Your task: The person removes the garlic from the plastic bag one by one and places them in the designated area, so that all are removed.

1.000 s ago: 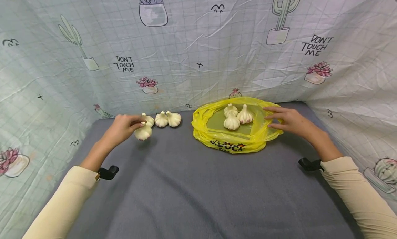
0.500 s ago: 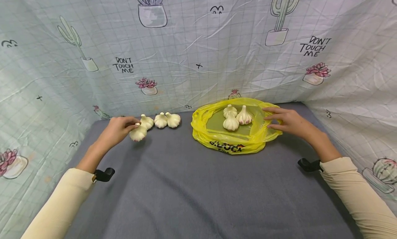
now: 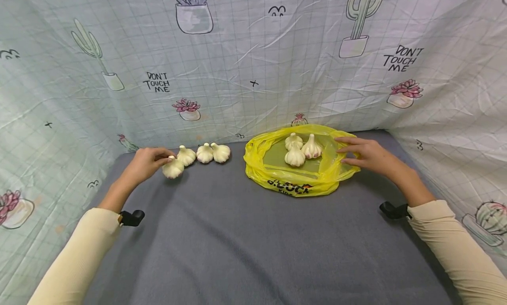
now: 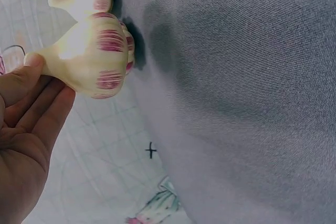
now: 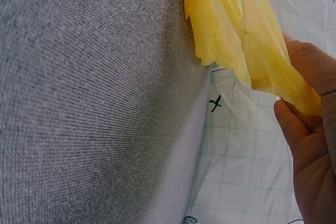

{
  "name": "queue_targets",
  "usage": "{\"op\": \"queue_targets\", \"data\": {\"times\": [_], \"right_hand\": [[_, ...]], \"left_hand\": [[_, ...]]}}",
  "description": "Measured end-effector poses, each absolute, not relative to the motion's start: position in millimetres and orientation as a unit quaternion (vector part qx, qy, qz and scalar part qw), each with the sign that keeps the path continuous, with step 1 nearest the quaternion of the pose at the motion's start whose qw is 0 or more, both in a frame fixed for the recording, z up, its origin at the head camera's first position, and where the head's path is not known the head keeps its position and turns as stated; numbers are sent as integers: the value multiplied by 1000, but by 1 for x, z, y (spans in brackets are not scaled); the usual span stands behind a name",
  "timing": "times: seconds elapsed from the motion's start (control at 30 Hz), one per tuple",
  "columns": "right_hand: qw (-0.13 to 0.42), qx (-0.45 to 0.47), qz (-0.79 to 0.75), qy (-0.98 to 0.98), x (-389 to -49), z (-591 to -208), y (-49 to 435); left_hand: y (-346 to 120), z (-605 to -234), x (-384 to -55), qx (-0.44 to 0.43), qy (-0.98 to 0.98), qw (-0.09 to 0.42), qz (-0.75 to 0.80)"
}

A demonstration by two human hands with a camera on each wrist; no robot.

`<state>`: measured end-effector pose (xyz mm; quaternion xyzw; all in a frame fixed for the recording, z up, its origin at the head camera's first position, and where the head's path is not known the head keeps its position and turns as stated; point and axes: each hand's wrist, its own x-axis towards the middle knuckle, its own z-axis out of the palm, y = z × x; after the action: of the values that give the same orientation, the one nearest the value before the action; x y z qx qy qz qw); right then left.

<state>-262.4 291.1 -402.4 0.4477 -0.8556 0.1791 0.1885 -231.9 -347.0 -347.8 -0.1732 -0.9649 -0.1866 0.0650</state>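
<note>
My left hand pinches a white garlic bulb by its stem, between thumb and fingers. In the left wrist view this garlic bulb shows purple streaks and hangs close over the grey cloth. Right beside it stands another garlic bulb, and two more bulbs sit together further right. My right hand holds the right rim of a yellow plastic bag, its thumb and fingers on either side of the film in the right wrist view. Three garlic bulbs lie inside the wide-mouthed bag.
A grey cloth covers the table. Behind it and along both sides hangs a pale curtain printed with cacti. The bag and the loose bulbs are near the table's back edge.
My left hand has moved left and slightly down with its garlic bulb, away from the row, uncovering the bulb behind. The right hand and the bag have stayed in place.
</note>
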Motion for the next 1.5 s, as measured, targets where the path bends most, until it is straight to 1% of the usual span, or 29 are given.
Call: {"op": "queue_targets", "data": {"times": [0.43, 0.73, 1.03, 1.23, 1.5], "right_hand": [[176, 432, 180, -866, -260, -402, 290], [181, 430, 177, -867, -258, -400, 291], [182, 430, 177, -867, -255, -399, 291], [185, 427, 174, -868, -255, -403, 292], [186, 430, 178, -865, -256, -408, 291]], "left_hand": [[-354, -362, -243, -143, -968, 6, -204], [-358, -368, -243, -133, -967, -8, -217], [-360, -374, -241, -135, -964, -6, -228], [-356, -372, -238, -142, -960, -6, -242], [-337, -372, -233, -146, -952, 27, -266]]}}
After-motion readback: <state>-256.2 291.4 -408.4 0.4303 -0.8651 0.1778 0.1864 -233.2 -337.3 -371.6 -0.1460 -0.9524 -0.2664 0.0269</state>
